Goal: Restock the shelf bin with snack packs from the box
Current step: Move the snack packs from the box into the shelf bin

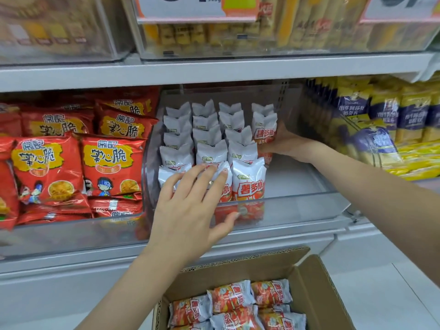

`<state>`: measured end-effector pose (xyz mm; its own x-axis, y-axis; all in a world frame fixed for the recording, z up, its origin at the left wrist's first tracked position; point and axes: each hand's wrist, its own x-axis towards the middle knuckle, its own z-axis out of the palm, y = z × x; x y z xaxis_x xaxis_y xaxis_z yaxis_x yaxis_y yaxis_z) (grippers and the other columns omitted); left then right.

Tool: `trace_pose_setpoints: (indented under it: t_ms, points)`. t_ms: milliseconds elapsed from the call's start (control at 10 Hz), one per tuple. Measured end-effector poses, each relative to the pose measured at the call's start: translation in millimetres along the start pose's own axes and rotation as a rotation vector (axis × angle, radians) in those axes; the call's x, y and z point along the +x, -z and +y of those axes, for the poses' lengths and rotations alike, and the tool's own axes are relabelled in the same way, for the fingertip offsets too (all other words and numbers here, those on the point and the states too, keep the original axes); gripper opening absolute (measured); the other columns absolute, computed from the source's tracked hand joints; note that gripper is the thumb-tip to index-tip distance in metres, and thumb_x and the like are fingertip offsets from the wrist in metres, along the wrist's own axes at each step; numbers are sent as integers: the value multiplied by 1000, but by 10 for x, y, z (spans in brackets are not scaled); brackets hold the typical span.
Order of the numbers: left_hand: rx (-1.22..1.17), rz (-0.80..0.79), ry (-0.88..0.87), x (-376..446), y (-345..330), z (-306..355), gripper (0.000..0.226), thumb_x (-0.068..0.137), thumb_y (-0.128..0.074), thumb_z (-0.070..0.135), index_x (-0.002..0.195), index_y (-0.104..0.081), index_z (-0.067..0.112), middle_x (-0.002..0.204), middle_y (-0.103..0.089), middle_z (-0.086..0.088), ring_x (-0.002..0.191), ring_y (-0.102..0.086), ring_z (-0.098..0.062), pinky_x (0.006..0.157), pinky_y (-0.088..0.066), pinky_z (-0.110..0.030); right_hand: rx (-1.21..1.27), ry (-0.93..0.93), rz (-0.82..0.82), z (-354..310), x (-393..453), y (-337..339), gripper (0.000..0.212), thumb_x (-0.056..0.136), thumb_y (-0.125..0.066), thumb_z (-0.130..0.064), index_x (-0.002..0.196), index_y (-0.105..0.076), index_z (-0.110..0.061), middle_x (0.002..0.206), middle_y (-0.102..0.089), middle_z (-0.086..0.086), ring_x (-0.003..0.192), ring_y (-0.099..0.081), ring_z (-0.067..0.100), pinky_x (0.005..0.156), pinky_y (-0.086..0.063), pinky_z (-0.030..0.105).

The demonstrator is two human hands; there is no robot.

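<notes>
A clear shelf bin [297, 211] on the middle shelf holds several rows of upright white-and-orange snack packs [247, 182]. My left hand [190, 206] lies with straight fingers against the front packs, thumb on the bin's front wall. My right hand [283, 142] reaches into the bin from the right and holds a snack pack [264, 129] standing in the rightmost row. Below, an open cardboard box [316, 289] holds more of the same packs [233, 306] lying flat.
Red chip bags [71, 163] fill the bin to the left. Yellow-and-purple packs [392, 129] fill the bin to the right. An upper shelf [214, 70] carries clear bins of yellow snacks. The right part of the middle bin's floor is bare.
</notes>
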<state>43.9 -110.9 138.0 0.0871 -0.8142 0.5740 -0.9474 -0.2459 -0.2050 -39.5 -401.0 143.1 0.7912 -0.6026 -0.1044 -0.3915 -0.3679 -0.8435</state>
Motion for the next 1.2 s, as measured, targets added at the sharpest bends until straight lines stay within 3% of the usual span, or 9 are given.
trace_pose_setpoints:
  t_ms: [100, 200, 400, 500, 700, 800, 900, 1100, 1200]
  points:
    - [1, 4, 0, 1, -1, -3, 61, 85, -46, 56, 123, -62, 12, 125, -63, -8, 119, -57, -27, 97, -38, -43, -14, 18, 58, -24, 13, -46, 101, 58, -86, -42, 139, -25, -32, 144, -44, -6, 128, -46, 12, 109, -38, 35]
    - [0, 16, -3, 1, -8, -4, 61, 85, -46, 56, 124, -62, 12, 125, -63, -8, 118, -57, -26, 97, -38, -42, -41, 28, 160, 4, 79, -65, 114, 63, -87, -36, 147, -10, -28, 146, -40, -4, 128, -44, 14, 102, -41, 32]
    - [-2, 35, -3, 0, -13, -2, 60, 85, -46, 56, 123, -62, 12, 124, -63, -8, 117, -58, -26, 97, -38, -42, -44, 99, 80, -72, 50, -104, 78, 75, -79, -28, 138, -33, -24, 137, -50, -5, 117, -52, 8, 103, -44, 28]
    - [-3, 37, 0, 4, -18, 1, 60, 85, -46, 56, 123, -62, 12, 124, -63, -7, 118, -57, -26, 96, -38, -41, -33, 127, -10, -96, 18, -97, 75, 76, -77, -23, 138, -35, -24, 134, -51, -6, 115, -53, 6, 98, -46, 22]
    - [-1, 43, -1, -2, -25, -2, 60, 84, -48, 56, 123, -62, 12, 123, -63, -7, 118, -56, -26, 96, -38, -41, -73, 59, -118, -67, -7, 12, 79, 64, -82, -37, 129, -38, -40, 134, -54, -10, 120, -53, 8, 106, -42, 33]
    - [-1, 37, 2, 0, -23, -4, 60, 84, -48, 56, 123, -62, 13, 123, -63, -7, 118, -56, -25, 96, -38, -41, 11, 60, -40, -92, -6, 50, 65, 71, -81, -20, 117, -41, -41, 118, -58, -15, 106, -57, 3, 102, -45, 33]
    - [2, 39, 1, 1, -30, -5, 61, 84, -48, 57, 123, -62, 12, 123, -63, -7, 118, -56, -26, 96, -37, -40, 50, 44, -12, -99, 2, 51, 73, 73, -80, -19, 129, -35, -32, 120, -56, -15, 107, -56, 3, 100, -47, 34]
    - [-13, 42, -6, -3, -39, -7, 60, 84, -48, 56, 123, -62, 12, 124, -63, -8, 117, -57, -26, 95, -37, -40, 30, 50, -42, -135, -27, 34, 67, 78, -75, -21, 125, -32, -40, 118, -54, -18, 109, -54, 4, 103, -45, 34]
    - [-16, 42, -6, -6, -43, -10, 61, 84, -48, 57, 122, -62, 12, 124, -63, -8, 117, -57, -27, 95, -37, -40, 69, 25, -68, -142, -21, 51, 74, 75, -78, -18, 132, -33, -33, 127, -55, -11, 114, -55, 9, 104, -45, 39]
